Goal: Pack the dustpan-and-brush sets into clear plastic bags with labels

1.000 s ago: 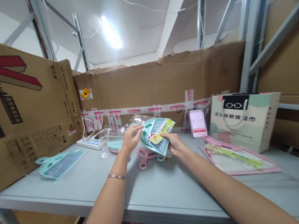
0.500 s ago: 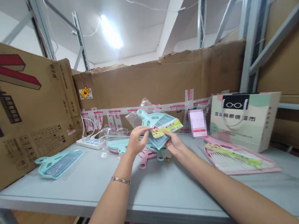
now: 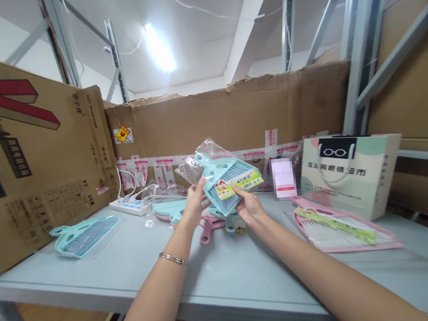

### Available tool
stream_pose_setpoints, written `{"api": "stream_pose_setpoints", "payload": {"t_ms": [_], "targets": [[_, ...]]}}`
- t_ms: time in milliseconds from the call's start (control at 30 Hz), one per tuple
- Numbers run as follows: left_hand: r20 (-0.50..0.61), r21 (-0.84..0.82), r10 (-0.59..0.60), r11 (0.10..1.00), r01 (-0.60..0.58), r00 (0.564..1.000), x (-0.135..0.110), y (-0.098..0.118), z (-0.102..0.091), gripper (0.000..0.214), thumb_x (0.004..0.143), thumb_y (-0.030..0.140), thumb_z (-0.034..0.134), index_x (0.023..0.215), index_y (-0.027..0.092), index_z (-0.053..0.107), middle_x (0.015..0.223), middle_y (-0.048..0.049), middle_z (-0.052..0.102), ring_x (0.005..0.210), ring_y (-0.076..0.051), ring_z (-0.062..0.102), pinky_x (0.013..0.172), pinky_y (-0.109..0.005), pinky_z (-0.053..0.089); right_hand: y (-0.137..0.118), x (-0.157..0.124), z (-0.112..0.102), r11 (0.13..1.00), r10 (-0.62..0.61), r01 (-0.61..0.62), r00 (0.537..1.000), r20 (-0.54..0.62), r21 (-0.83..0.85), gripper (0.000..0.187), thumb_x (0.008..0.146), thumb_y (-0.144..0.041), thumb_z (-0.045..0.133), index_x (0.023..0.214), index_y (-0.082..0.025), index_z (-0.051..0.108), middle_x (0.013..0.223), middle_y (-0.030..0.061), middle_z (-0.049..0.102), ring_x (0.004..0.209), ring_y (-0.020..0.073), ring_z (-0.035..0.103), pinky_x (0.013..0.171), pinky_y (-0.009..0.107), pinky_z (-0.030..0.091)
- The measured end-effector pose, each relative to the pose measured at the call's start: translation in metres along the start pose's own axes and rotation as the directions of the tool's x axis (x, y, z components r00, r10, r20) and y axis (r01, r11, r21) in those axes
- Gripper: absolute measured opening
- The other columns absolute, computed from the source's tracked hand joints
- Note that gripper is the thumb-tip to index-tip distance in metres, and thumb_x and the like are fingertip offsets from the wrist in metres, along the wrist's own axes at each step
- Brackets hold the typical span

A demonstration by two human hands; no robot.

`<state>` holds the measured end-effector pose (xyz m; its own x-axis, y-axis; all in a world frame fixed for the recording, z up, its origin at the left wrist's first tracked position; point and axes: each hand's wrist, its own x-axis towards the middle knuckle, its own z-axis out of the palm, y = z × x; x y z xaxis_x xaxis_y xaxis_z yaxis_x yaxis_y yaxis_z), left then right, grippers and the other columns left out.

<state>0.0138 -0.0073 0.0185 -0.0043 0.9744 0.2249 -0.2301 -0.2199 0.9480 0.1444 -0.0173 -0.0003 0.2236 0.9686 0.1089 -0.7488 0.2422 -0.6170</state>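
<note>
Both of my hands hold a mint-green dustpan and brush set (image 3: 218,171) tilted above the table, its handle pointing up and left. My left hand (image 3: 196,202) grips the set's left edge, its fingers partly hidden. On the lower right edge my right hand (image 3: 251,206) is closed, its thumb over a yellow-green label card (image 3: 251,179) that lies across the bristles. Behind the set hangs clear plastic wrap (image 3: 190,168). Just below, on the table, lie more sets: a pink handle (image 3: 205,230), and a mint dustpan (image 3: 167,209) left of it.
A wrapped mint set (image 3: 87,237) lies at the table's left; a pink set (image 3: 341,226) with a label lies at the right. A paper bag (image 3: 352,177) stands behind it. At the back are a power strip (image 3: 129,205) and a tall cardboard sheet (image 3: 213,115).
My left hand has moved from the label's left end to the left edge of the dustpan. The label now lies flatter across the bristles, and more of the dustpan shows.
</note>
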Motion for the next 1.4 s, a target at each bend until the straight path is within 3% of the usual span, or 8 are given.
{"api": "stream_pose_setpoints", "payload": {"t_ms": [67,133,333,600,767,933,1233,1400], "targets": [[0.143,-0.052,0.085,0.996,-0.079,0.986,-0.003,-0.009,0.007,0.058,0.065,0.043,0.069,0.114,0.018,0.048,0.108,-0.0109,0.061,0.094,-0.022,0.060,0.079,-0.034,0.049,0.005,-0.003,0.002,0.998,-0.050,0.051,0.998,0.031,-0.032,0.026,0.060,-0.010,0.071,0.084,-0.017,0.063,0.070,0.0001,0.071,0.072,0.0187,0.067,0.067,0.029,0.056],[0.126,-0.078,0.165,0.985,-0.156,0.978,-0.005,-0.015,0.010,0.057,0.058,0.034,0.076,0.107,0.018,0.052,0.101,-0.0080,0.064,0.091,-0.021,0.061,0.080,-0.032,0.048,0.008,-0.004,0.003,0.993,-0.073,0.077,0.996,0.043,-0.086,0.026,0.057,-0.011,0.073,0.081,-0.016,0.063,0.069,0.0011,0.071,0.070,0.0197,0.067,0.065,0.030,0.056],[0.184,-0.008,-0.011,1.000,0.012,0.983,-0.004,-0.008,-0.002,0.056,0.053,0.029,0.079,0.102,0.018,0.054,0.096,-0.0081,0.065,0.081,-0.020,0.063,0.069,-0.033,0.051,-0.012,0.012,-0.012,0.954,-0.075,0.047,0.994,-0.084,-0.295,0.031,0.055,-0.015,0.076,0.083,-0.018,0.062,0.069,-0.0005,0.070,0.063,0.0160,0.065,0.056,0.026,0.053],[0.239,0.130,-0.181,0.980,0.153,0.954,0.009,-0.008,-0.020,0.044,0.054,0.021,0.075,0.094,0.018,0.058,0.089,-0.0062,0.066,0.074,-0.019,0.062,0.059,-0.028,0.049,-0.042,0.032,-0.039,0.853,0.290,-0.217,0.953,0.085,-0.474,0.019,0.062,-0.009,0.070,0.080,-0.011,0.064,0.066,0.0044,0.069,0.056,0.0134,0.063,0.052,0.022,0.049],[0.101,0.174,-0.273,0.952,0.253,0.957,0.013,-0.010,-0.020,0.026,0.059,0.022,0.071,0.082,0.014,0.062,0.076,-0.0054,0.066,0.065,-0.016,0.061,0.055,-0.025,0.048,-0.034,0.032,-0.039,0.779,0.302,-0.292,0.950,-0.076,-0.554,0.017,0.065,-0.018,0.072,0.077,-0.009,0.064,0.053,0.0025,0.064,0.042,0.0104,0.055,0.041,0.019,0.043],[0.010,0.222,-0.332,0.920,0.322,0.943,0.019,-0.012,-0.024,0.021,0.061,0.025,0.070,0.077,0.012,0.063,0.067,-0.0042,0.065,0.055,-0.013,0.057,0.048,-0.022,0.044,-0.040,0.029,-0.035,0.826,0.426,-0.333,0.897,0.117,-0.456,0.011,0.075,-0.013,0.061,0.084,-0.008,0.064,0.068,0.0074,0.069,0.057,0.0129,0.063,0.054,0.022,0.051],[0.138,0.112,-0.286,0.956,0.272,0.948,0.016,-0.010,-0.025,0.027,0.062,0.023,0.072,0.083,0.011,0.062,0.079,-0.0085,0.066,0.065,-0.014,0.060,0.055,-0.023,0.047,-0.024,0.043,-0.048,0.813,0.211,-0.190,0.977,-0.025,-0.550,0.007,0.067,-0.004,0.065,0.065,-0.010,0.063,0.053,0.0009,0.064,0.044,0.0084,0.056,0.045,0.017,0.046],[-0.014,0.139,-0.237,0.962,0.237,0.971,0.020,-0.015,-0.025,0.017,0.061,0.012,0.068,0.077,0.011,0.062,0.074,-0.0065,0.065,0.065,-0.014,0.059,0.055,-0.022,0.045,-0.027,0.038,-0.044,0.828,0.224,-0.195,0.975,-0.008,-0.527,0.006,0.070,-0.008,0.065,0.066,-0.012,0.063,0.056,-0.0001,0.064,0.048,0.0084,0.058,0.046,0.016,0.048]]}}
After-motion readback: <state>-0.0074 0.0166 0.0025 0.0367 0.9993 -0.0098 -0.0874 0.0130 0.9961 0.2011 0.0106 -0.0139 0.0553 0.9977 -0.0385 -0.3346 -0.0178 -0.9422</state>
